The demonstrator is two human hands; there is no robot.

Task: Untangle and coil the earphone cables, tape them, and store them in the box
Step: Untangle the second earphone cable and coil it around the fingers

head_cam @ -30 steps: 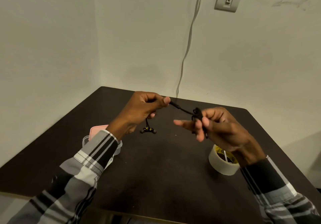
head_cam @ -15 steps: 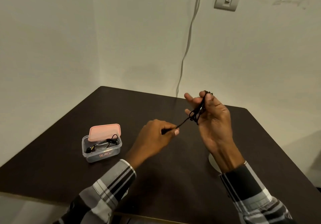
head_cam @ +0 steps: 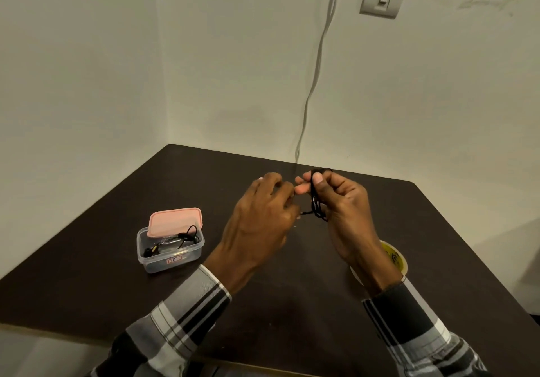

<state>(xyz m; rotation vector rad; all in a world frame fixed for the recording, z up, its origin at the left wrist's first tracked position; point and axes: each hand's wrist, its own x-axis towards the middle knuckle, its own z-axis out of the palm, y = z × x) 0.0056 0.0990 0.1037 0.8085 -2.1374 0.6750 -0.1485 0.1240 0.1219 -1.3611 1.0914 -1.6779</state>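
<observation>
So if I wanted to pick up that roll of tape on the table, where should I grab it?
Probably by its rim, from above. The tape roll lies flat on the table with its hole facing up, so a thumb inside the hole and fingers on the outer wall should pinch it well. Come from its right side, since the right hand and its sleeve cover the left part.

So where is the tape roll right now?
In the head view, the tape roll lies on the table at the right, partly hidden behind the right hand's wrist.
</observation>
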